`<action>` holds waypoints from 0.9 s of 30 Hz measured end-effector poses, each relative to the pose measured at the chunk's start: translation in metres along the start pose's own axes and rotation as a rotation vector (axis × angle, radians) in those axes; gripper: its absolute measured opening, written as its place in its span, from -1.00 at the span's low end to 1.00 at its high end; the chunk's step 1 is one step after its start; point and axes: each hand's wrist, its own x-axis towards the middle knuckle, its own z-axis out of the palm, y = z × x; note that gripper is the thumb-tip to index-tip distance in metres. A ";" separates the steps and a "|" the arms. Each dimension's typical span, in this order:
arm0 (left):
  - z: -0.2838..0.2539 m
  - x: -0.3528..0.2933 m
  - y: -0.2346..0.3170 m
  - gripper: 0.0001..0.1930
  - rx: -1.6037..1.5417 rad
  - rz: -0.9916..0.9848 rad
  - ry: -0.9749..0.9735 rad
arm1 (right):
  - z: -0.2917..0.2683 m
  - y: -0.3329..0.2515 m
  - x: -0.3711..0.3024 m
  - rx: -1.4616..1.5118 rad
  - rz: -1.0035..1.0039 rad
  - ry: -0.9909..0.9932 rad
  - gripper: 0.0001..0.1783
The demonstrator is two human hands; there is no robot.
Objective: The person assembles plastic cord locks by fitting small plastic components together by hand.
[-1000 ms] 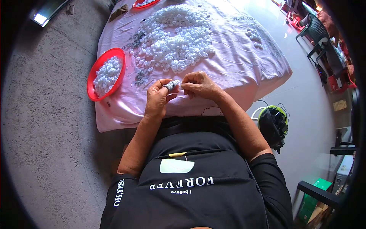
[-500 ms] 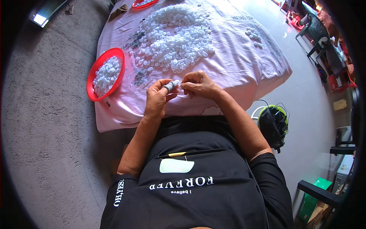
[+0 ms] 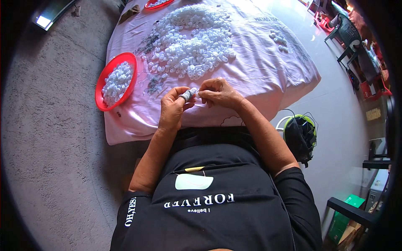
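My left hand (image 3: pixel 171 109) is raised over the near edge of the cloth-covered table, its fingers curled in a pinch. A grey wrap (image 3: pixel 186 96) goes around one of its fingers. At that fingertip shows a small white plastic piece (image 3: pixel 193 90). Close to its right, my right hand (image 3: pixel 219 93) is closed with thumb and forefinger together at the white piece. Whatever lies between those right fingertips is too small to make out. Beyond both hands spreads a large heap of small white oval plastic pieces (image 3: pixel 192 46).
A red bowl (image 3: pixel 133 79) of similar white pieces stands at the table's left edge. Another red bowl (image 3: pixel 149 6) is at the far end. Several white pieces (image 3: pixel 278 38) lie apart on the right of the pink cloth (image 3: pixel 261 75). A black bag (image 3: pixel 300 136) is beside the table.
My fingertips have shifted only very slightly against each other. Both hands keep their place, and the heap and bowls look the same.
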 end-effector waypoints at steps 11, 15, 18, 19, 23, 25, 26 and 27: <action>0.003 -0.001 0.002 -0.83 0.091 0.067 0.005 | 0.001 0.005 0.002 -0.010 -0.019 0.001 -0.80; 0.005 -0.003 0.002 -0.83 0.128 0.087 0.000 | 0.000 0.005 0.002 0.008 -0.015 -0.009 -0.80; 0.004 -0.003 0.002 -0.83 0.126 0.088 -0.007 | 0.001 0.003 0.001 -0.014 -0.014 0.004 -0.80; 0.005 -0.003 0.002 -0.83 0.126 0.088 -0.008 | 0.001 0.003 0.001 -0.014 -0.020 -0.002 -0.79; 0.004 -0.003 0.003 -0.82 0.133 0.093 -0.009 | 0.001 0.000 0.000 -0.021 -0.017 0.003 -0.79; 0.005 -0.003 0.002 -0.81 0.139 0.090 -0.013 | 0.001 0.002 0.001 -0.021 -0.019 -0.001 -0.79; 0.006 -0.003 0.001 -0.81 0.137 0.096 -0.017 | 0.000 0.003 0.001 -0.020 -0.021 -0.007 -0.78; 0.006 -0.004 0.001 -0.80 0.134 0.102 -0.018 | 0.000 0.002 0.000 -0.020 -0.021 -0.009 -0.78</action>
